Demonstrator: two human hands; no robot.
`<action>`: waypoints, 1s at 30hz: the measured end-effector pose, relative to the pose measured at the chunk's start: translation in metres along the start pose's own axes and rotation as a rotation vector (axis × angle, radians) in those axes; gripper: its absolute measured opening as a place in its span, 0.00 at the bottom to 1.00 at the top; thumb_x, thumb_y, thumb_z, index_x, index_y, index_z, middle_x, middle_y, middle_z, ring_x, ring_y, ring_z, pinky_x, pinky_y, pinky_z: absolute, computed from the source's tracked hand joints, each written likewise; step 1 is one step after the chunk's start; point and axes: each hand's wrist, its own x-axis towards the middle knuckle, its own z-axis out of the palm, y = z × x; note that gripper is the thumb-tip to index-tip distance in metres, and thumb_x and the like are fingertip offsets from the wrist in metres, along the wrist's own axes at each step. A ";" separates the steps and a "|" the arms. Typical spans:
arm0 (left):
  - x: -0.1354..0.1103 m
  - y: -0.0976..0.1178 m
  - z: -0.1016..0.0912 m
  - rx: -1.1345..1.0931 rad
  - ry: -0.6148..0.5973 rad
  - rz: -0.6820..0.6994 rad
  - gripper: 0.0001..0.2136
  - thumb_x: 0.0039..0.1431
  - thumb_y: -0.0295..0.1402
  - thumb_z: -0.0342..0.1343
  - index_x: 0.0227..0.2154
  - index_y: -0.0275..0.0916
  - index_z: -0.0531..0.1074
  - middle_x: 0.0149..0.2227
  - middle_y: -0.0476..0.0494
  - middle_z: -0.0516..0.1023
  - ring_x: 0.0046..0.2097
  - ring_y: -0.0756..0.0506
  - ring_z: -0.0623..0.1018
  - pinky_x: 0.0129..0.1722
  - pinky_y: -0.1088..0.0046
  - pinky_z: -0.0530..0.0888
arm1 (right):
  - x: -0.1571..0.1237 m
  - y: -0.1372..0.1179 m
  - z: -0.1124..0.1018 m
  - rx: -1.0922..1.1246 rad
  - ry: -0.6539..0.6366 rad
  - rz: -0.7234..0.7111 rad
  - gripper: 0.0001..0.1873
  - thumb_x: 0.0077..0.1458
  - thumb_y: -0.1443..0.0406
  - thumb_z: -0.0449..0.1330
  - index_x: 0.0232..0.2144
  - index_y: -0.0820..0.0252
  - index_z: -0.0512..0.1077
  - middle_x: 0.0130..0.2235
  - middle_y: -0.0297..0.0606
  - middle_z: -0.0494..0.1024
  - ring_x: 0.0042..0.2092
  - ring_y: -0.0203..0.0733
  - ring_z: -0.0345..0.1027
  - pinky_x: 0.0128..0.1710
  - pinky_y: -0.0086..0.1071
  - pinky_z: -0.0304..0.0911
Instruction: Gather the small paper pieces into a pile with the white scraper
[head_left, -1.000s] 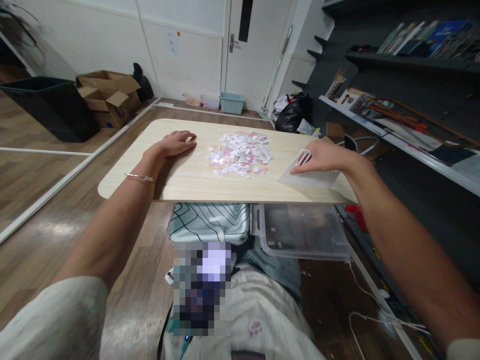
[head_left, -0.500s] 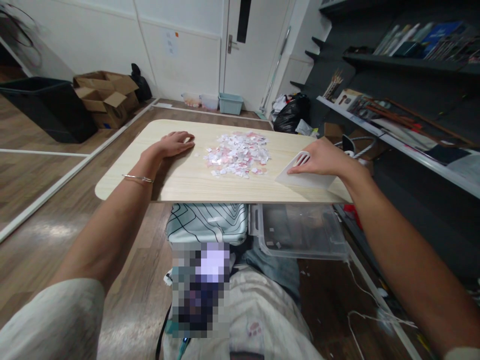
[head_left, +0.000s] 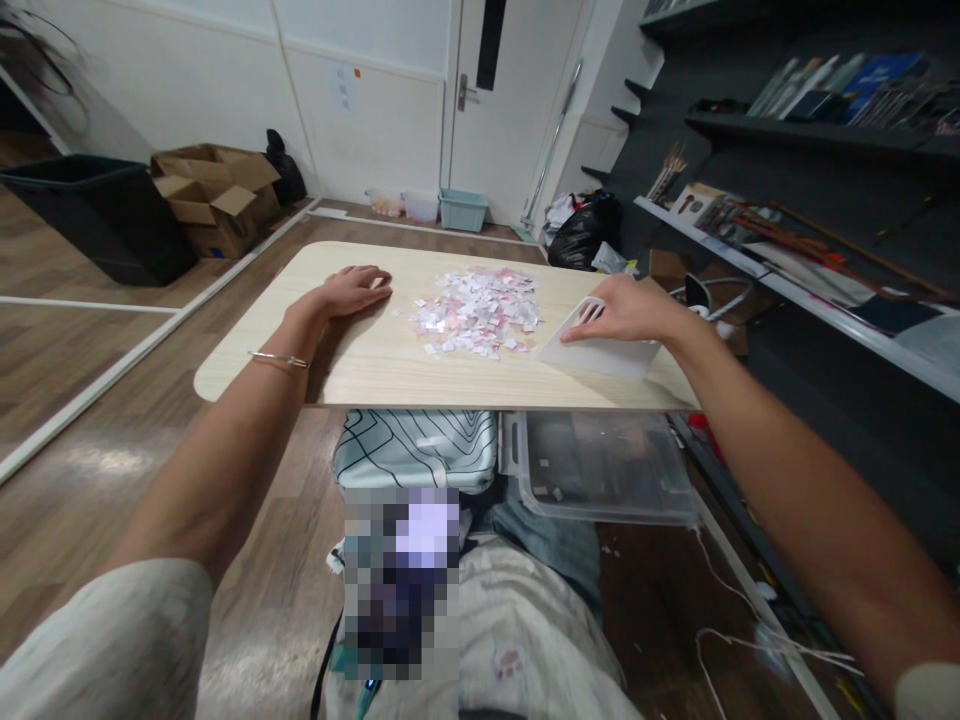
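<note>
A loose heap of small white and pinkish paper scraps (head_left: 480,312) lies in the middle of the pale wooden tabletop (head_left: 375,375). My right hand (head_left: 626,312) grips a flat white scraper (head_left: 600,355) by its slotted upper edge. The scraper stands tilted on the wood, to the right of the heap and a little apart from it. Left of the heap, my left hand (head_left: 352,290) rests on the tabletop, fingers loosely bent and holding nothing.
Under the table's front edge are a clear plastic bin (head_left: 607,470) with a few scraps in it and a pale patterned bag (head_left: 420,450). Dark shelves (head_left: 787,135) line the right side. A black bin (head_left: 97,220) and cardboard boxes (head_left: 214,195) stand at left.
My right hand has moved the scraper slightly left, closer to the paper heap. My left hand has stayed in place on the tabletop.
</note>
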 end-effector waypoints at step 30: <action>-0.003 0.006 -0.002 -0.022 0.011 -0.020 0.33 0.69 0.57 0.47 0.70 0.51 0.76 0.74 0.43 0.76 0.75 0.30 0.69 0.75 0.51 0.66 | -0.023 -0.015 -0.005 -0.061 -0.242 -0.199 0.29 0.60 0.40 0.67 0.20 0.55 0.75 0.23 0.39 0.75 0.29 0.43 0.64 0.33 0.38 0.57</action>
